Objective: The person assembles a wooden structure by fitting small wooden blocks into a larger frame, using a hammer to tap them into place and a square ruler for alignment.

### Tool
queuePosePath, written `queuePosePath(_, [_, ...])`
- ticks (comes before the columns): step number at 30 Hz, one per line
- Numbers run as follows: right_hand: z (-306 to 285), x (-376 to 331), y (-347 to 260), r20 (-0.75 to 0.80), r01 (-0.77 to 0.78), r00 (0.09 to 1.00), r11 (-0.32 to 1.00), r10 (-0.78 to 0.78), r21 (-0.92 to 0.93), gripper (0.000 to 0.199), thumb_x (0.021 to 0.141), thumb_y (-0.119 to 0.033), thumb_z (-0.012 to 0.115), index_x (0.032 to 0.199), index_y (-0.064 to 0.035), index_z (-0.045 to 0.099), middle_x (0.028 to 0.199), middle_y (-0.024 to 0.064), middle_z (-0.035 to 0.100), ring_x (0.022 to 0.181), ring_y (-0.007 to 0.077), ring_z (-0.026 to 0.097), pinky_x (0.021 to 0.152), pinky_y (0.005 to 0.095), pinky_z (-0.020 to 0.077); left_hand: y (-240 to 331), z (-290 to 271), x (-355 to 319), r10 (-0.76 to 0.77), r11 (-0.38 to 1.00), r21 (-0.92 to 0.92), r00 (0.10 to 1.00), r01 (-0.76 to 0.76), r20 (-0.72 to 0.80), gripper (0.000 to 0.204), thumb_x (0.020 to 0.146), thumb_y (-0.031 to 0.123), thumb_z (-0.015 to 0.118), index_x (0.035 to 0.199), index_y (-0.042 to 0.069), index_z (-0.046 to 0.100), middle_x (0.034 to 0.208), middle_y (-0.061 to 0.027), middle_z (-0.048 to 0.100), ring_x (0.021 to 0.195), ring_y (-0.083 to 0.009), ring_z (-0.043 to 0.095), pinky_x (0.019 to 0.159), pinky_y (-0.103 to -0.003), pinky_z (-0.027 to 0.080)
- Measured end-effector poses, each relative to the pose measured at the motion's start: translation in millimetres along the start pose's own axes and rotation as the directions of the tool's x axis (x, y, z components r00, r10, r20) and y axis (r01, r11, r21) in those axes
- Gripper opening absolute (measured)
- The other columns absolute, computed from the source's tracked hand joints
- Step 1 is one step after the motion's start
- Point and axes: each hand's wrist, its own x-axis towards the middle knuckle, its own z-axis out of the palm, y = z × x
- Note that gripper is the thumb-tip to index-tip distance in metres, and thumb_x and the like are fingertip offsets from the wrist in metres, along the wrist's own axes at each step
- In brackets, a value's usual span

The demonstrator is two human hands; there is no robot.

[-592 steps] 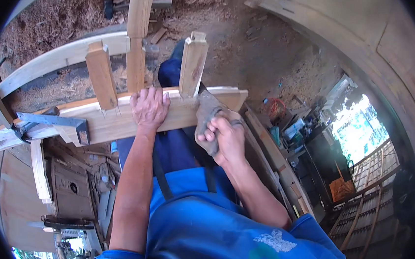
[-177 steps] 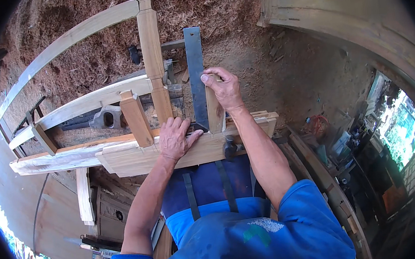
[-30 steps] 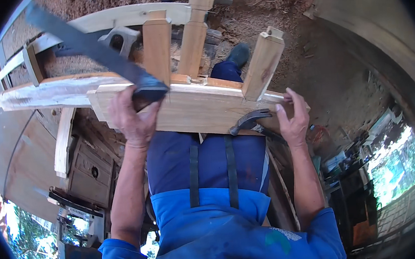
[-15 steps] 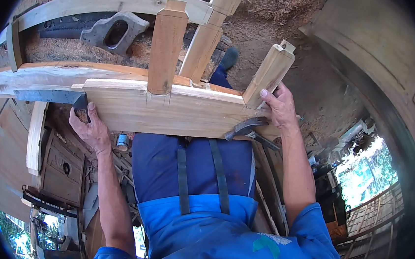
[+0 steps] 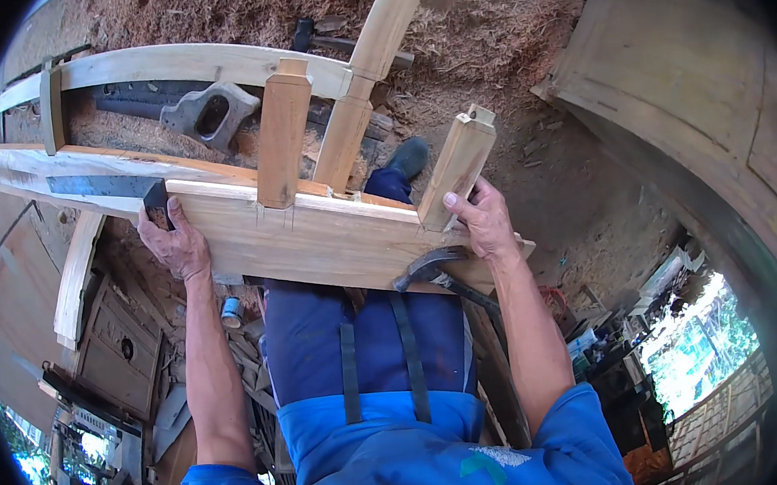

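Observation:
A wide pale plank [image 5: 323, 239] lies across my thighs, with a short upright post [image 5: 285, 141] jointed into its far edge and a second short post [image 5: 458, 167] near its right end. At the plank's left end, my left hand [image 5: 176, 244] is closed around the dark stock of a try square [image 5: 111, 184], whose metal blade points left. My right hand [image 5: 486, 220] grips the foot of the right-hand post, thumb on its near face and fingers partly hidden behind. Just beside that hand, a claw hammer [image 5: 437, 264] rests on the plank's near edge.
Beyond the plank lie a handsaw [image 5: 211, 115], a long curved rail [image 5: 206, 62] and a longer post [image 5: 373, 64]. Another hammer [image 5: 325, 40] sits among shavings. At the left stand a wooden cabinet [image 5: 124, 335] and a small blue can [image 5: 231, 312]; a large panel [image 5: 679, 78] is at the right.
The whole view has shifted, so the plank and posts appear further left and more ground shows beyond. Both hands keep about the same places on the work.

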Motion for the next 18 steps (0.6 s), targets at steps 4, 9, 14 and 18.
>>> queuePosePath(4, [5,9,-7,0.033,0.014,0.999,1.0,-0.015,0.028,0.044,0.086,-0.009,0.078,0.124,0.003,0.059,0.111,0.0095,0.069,0.099,0.0152,0.065,0.092,0.0328,0.0525,8,-1,17,0.003,1.0,-0.007,1.0,-0.004,-0.029,0.076,0.094,0.058,0.061,0.13,-0.008,0.051,0.119,-0.0282,0.058,0.116,-0.0435,0.054,0.102,-0.049,0.041])
queuePosePath(9, [6,18,-16,0.026,0.004,1.0,1.0,-0.004,-0.007,0.045,0.087,-0.012,0.078,0.124,0.0034,0.059,0.111,0.0096,0.069,0.099,0.0155,0.065,0.092,0.0333,0.0519,16,6,45,0.142,0.986,0.107,0.983,-0.129,-0.115,0.076,0.095,0.063,0.055,0.127,-0.006,0.057,0.119,-0.0294,0.061,0.113,-0.0462,0.056,0.101,-0.052,0.041])
queuePosePath(14, [13,15,-16,0.03,0.029,0.999,0.991,-0.025,-0.132,0.046,0.088,-0.015,0.076,0.126,0.0037,0.059,0.114,0.0113,0.068,0.102,0.0173,0.064,0.094,0.0342,0.0508,11,-4,38,0.002,1.0,0.0,0.999,-0.002,-0.032,0.072,0.093,0.065,0.056,0.118,-0.003,0.061,0.109,-0.0248,0.063,0.105,-0.0434,0.057,0.094,-0.051,0.043])
queuePosePath(18, [4,7,-18,-0.02,0.094,0.995,0.968,-0.102,-0.234,0.049,0.086,-0.012,0.076,0.128,0.0036,0.057,0.115,0.0114,0.068,0.103,0.0188,0.064,0.094,0.0345,0.05,14,3,51,-0.05,0.998,0.026,0.993,0.053,-0.102,0.064,0.096,0.057,0.056,0.117,-0.003,0.06,0.111,-0.0234,0.063,0.109,-0.0413,0.056,0.098,-0.052,0.04])
